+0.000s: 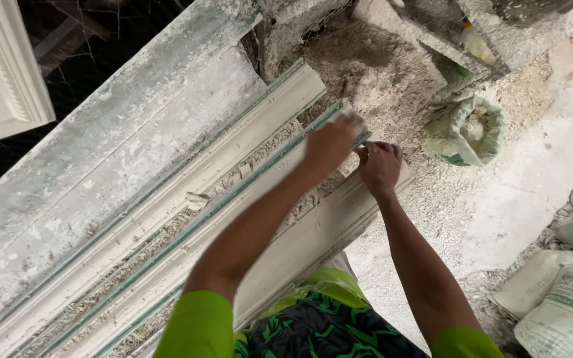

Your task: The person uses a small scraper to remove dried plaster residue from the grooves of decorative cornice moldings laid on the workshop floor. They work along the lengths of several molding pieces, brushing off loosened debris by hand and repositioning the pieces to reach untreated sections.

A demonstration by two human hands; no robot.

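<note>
Hands meet at the far end of a long plaster moulding (pixel 233 219) lying on a dusty bench (pixel 101 159). Left hand (pixel 329 142) grips its end, blurred; right hand (pixel 379 167) is fisted against its edge. Open sack (pixel 469 129) nearby.

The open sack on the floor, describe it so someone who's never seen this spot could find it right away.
Start at the long plaster-crusted moulds running diagonally under the left hand and right hand. Just beyond their far end, right of the hands, the pale green sack sits on the dusty floor. Unlike the flat, closed sacks at the lower right, its mouth is rolled open, showing whitish powder.
</note>
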